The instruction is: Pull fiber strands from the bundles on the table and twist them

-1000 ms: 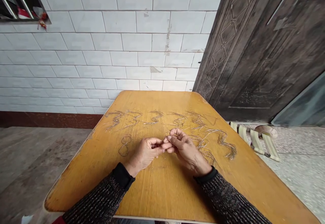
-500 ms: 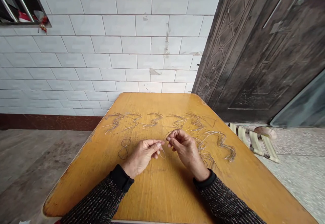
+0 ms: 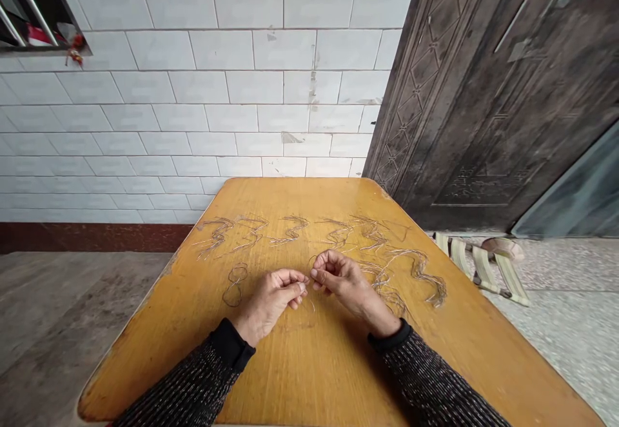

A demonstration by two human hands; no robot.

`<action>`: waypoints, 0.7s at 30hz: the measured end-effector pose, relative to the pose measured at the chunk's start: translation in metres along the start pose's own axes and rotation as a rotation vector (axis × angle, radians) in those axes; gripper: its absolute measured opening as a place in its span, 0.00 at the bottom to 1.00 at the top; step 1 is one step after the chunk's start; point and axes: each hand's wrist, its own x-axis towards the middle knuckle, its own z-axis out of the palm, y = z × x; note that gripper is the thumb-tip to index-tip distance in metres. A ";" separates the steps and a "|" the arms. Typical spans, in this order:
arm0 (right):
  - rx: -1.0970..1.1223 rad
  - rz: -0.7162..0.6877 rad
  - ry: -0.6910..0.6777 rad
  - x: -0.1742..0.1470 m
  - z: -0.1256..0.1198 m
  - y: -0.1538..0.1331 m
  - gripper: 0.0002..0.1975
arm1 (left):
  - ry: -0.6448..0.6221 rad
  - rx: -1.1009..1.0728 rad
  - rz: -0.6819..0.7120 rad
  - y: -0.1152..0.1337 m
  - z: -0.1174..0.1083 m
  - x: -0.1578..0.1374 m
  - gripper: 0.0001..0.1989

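Mid-frame, above the glossy yellow wooden table (image 3: 309, 362): left hand (image 3: 271, 301) and right hand (image 3: 341, 278) fingertip to fingertip, each pinching an end of a thin pale wire strand (image 3: 310, 300) (barely visible, drooping between them). Probably mid-bend, shaping a loop like the small figure-eight wire piece (image 3: 234, 285) lying left of centre. Next, likely a steady twist without losing the pinch. Wavy wire bundles (image 3: 290, 230) in a row across the middle.
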 end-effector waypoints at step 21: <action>0.149 -0.071 -0.068 -0.006 0.006 -0.012 0.14 | -0.114 0.086 0.045 0.010 0.002 -0.005 0.11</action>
